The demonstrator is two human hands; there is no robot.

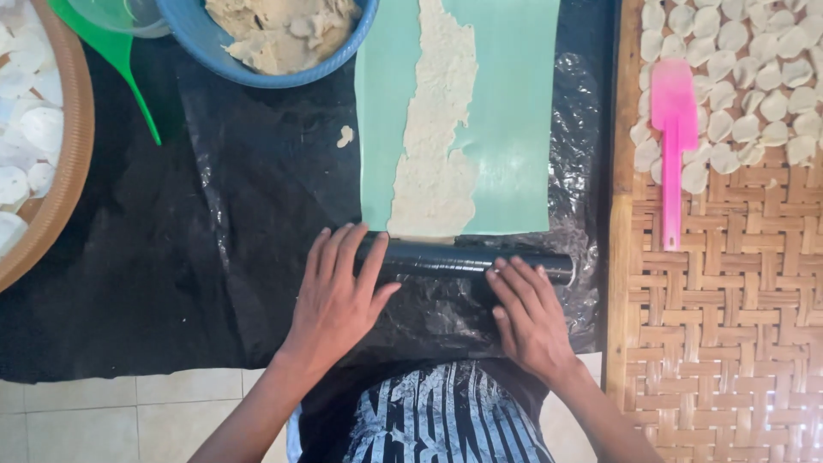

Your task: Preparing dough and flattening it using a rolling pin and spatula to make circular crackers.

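A black, glossy cylindrical roller (467, 260) lies flat and crosswise at the centre of the view, its ends pointing toward 9 and 3 o'clock. Just beyond it, toward 12 o'clock, a pale green sheet (506, 120) lies flat, its near edge touching the roller. A long, ragged strip of flattened beige dough (437, 129) runs lengthwise down the sheet, ending at the roller.

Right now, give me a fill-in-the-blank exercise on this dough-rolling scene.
1. Both the left hand and the right hand rest on a black ____.
2. The flattened dough strip lies on a ____ sheet.
3. The pink spatula lies on a woven ____ tray.
4. The blue bowl holds ____.

Missing words: rolling pin; green; bamboo; dough
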